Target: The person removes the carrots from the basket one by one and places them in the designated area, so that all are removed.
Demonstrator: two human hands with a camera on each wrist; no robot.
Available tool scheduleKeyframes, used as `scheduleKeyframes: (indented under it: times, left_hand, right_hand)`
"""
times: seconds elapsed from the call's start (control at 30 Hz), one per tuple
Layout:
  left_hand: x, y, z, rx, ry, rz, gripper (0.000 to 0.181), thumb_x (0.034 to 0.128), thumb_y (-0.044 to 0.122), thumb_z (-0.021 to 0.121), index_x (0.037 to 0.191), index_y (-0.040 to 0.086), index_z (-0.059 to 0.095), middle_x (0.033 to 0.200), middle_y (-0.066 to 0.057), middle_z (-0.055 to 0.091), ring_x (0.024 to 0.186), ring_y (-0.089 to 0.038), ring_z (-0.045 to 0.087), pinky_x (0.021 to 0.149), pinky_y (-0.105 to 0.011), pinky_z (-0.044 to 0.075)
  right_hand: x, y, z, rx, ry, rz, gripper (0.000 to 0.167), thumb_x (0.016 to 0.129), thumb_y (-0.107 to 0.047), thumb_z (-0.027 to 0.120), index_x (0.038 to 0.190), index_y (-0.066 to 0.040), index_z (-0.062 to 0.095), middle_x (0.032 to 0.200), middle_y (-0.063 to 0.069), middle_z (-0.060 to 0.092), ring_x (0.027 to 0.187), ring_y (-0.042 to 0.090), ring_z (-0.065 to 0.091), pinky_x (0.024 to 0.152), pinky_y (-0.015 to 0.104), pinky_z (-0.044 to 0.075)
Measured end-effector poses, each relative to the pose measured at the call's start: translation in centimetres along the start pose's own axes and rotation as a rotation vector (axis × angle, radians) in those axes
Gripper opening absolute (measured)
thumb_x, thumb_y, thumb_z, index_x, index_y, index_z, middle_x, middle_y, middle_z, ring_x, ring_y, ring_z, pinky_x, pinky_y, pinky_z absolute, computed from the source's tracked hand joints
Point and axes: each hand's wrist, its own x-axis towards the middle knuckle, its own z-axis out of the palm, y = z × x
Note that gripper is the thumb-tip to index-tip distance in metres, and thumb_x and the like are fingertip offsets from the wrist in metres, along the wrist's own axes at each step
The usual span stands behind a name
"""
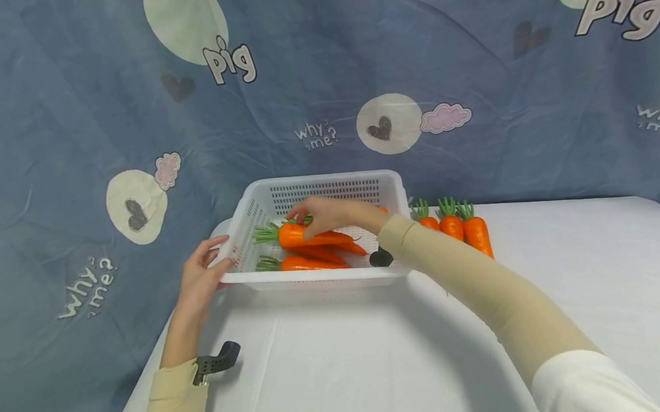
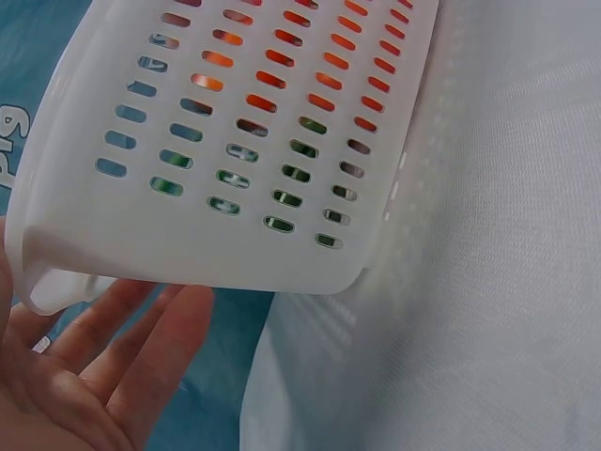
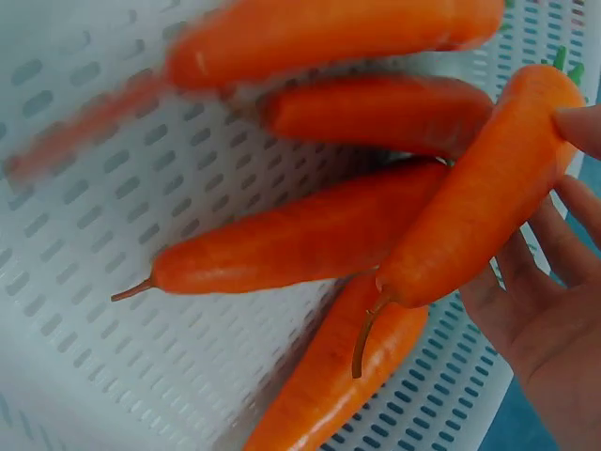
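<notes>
A white perforated plastic basket [image 1: 323,274] stands on the table with several orange carrots inside. My right hand [image 1: 323,214] is over the basket and pinches a carrot [image 1: 292,235] near its green-leaved end. In the right wrist view the thumb lies on top of this carrot [image 3: 484,197] and the fingers are beneath it. Other carrots [image 3: 300,235] lie under and beside it. At the basket's left end my left hand [image 1: 199,277] holds the rim. In the left wrist view its fingers [image 2: 155,366] reach under the rim, outside the perforated wall.
To the right of the basket several carrots [image 1: 478,235] lie side by side on the white table [image 1: 339,356], leaves pointing away. A dark object [image 1: 381,257], partly hidden by the right sleeve, shows at the basket's right. A blue printed cloth [image 1: 300,94] hangs behind.
</notes>
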Motion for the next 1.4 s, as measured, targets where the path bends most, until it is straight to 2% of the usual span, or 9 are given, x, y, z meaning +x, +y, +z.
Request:
scheduleKeyframes:
  times: [0.27,0.53,0.83,1.07,1.4]
  left_hand:
    - [0.0,-0.1,0.0,-0.007,-0.001,0.001,0.056,0.0903,0.004,0.058,0.144,0.013,0.047,0.134,-0.018,0.054,0.113,-0.034,0.054,0.065,-0.029,0.056]
    - [0.1,0.0,-0.1,-0.013,-0.014,0.002,0.056,0.0908,0.005,0.058,0.145,0.014,0.046,0.134,-0.018,0.054,0.111,-0.031,0.054,0.066,-0.029,0.056]
    - [0.0,0.0,0.0,-0.005,-0.015,0.014,0.055,0.0918,0.005,0.057,0.145,0.013,0.045,0.134,-0.018,0.053,0.112,-0.032,0.055,0.067,-0.030,0.056]
    - [0.0,-0.1,-0.1,-0.009,-0.019,0.004,0.055,0.0921,0.005,0.056,0.145,0.013,0.045,0.136,-0.018,0.053,0.112,-0.033,0.055,0.068,-0.031,0.057]
    - [-0.1,-0.1,0.0,-0.020,-0.022,0.005,0.055,0.0925,0.004,0.056,0.146,0.013,0.044,0.136,-0.019,0.051,0.113,-0.035,0.054,0.069,-0.035,0.058]
  right_hand:
    - [-0.9,-0.4,-0.5,0.052,0.045,-0.018,0.059,0.084,-0.003,0.067,0.141,-0.008,0.052,0.131,0.008,0.059,0.118,0.022,0.054,0.093,0.027,0.046]
    - [-1.6,0.0,-1.2,0.090,0.093,-0.057,0.053,0.084,-0.003,0.066,0.136,-0.013,0.059,0.123,0.007,0.061,0.105,0.024,0.060,0.085,0.029,0.051]
    - [-2.6,0.0,-2.0,0.151,0.144,-0.038,0.054,0.086,-0.003,0.066,0.137,-0.014,0.058,0.129,0.005,0.059,0.110,0.021,0.058,0.087,0.029,0.050]
    - [-3.5,-0.2,-2.9,0.172,0.171,-0.029,0.052,0.089,-0.008,0.067,0.139,-0.017,0.056,0.131,0.007,0.058,0.111,0.024,0.060,0.081,0.033,0.054]
    - [-4.8,-0.8,-3.7,0.149,0.260,-0.066,0.053,0.089,-0.008,0.067,0.140,-0.015,0.054,0.132,0.009,0.058,0.110,0.023,0.061,0.093,0.031,0.049]
